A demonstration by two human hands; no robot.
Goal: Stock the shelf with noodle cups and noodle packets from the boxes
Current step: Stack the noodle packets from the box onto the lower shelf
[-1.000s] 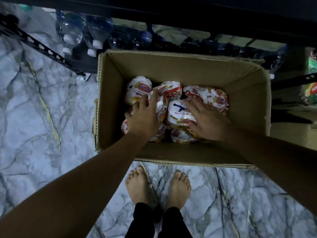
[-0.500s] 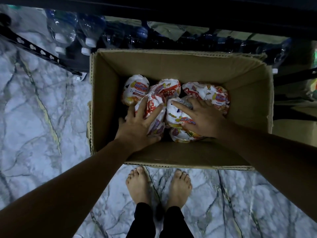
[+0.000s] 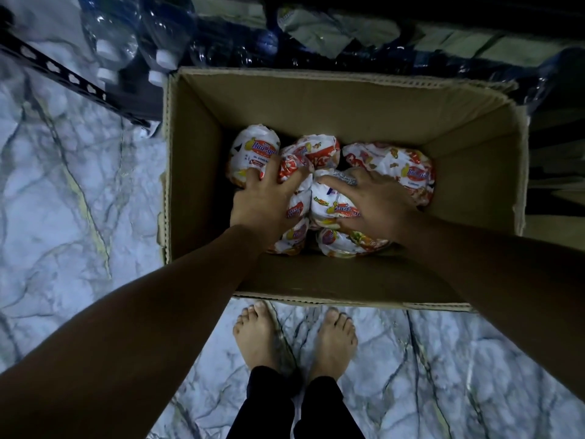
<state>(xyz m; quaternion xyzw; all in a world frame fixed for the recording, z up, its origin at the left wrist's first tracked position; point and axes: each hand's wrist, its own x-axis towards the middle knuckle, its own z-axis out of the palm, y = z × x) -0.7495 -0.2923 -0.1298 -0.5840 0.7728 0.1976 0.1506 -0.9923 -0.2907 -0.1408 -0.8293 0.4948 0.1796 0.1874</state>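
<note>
The left hand (image 3: 264, 202) is reaching down into the box, its fingers (image 3: 253, 177) curling over the top of a standing noodle packet (image 3: 299, 205) and clamping it from above. Right beside it, the right hand (image 3: 378, 204) is spreading wide across a blue-marked noodle packet (image 3: 332, 209), the thumb tucking in under the near edge, so that one is being grasped too. The two gripped packets are touching each other in the middle of the pile. Around them more white-and-red noodle packets are lying on the bottom of the box: one at the far left (image 3: 251, 150), one at the back centre (image 3: 321, 150), a bigger bundle at the back right (image 3: 397, 169) and another at the near side (image 3: 345, 245), partly under the right wrist. All of it is sitting in an open cardboard box (image 3: 196, 191) on a pale marble floor (image 3: 79, 217). The person's bare feet (image 3: 261, 337) are standing just at the box's near wall, black trouser legs (image 3: 272, 403) showing above them. Beyond the box, clear water bottles (image 3: 126, 45) are lying under a dark metal shelf rail (image 3: 63, 74).
</note>
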